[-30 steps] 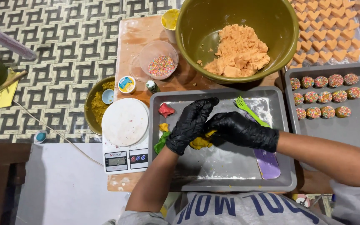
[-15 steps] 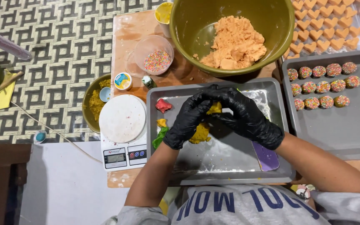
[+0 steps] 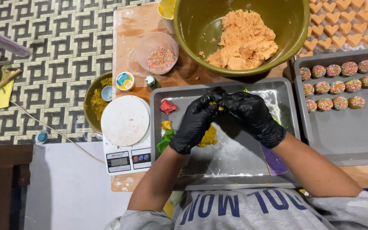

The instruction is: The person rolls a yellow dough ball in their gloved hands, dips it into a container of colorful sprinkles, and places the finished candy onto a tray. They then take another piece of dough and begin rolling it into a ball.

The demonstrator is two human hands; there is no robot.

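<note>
I saw the big olive bowl (image 3: 192,38) of orange dough sitting past the grey tray (image 3: 231,170), within easy reach. Over that tray both gloved hands met: the left hand (image 3: 196,123) and right hand (image 3: 252,115) each had their grip pinched together on a small yellow dough piece (image 3: 216,105), held up off the tray, apparently for shaping; a larger yellow lump (image 3: 208,137) lay beneath

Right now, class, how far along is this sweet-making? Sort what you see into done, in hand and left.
Done: sprinkle-coated balls sit in rows on the right tray. In hand: the left hand and right hand pinch a small yellow dough piece together. Left: orange dough fills the green bowl, and sprinkles remain.
</note>
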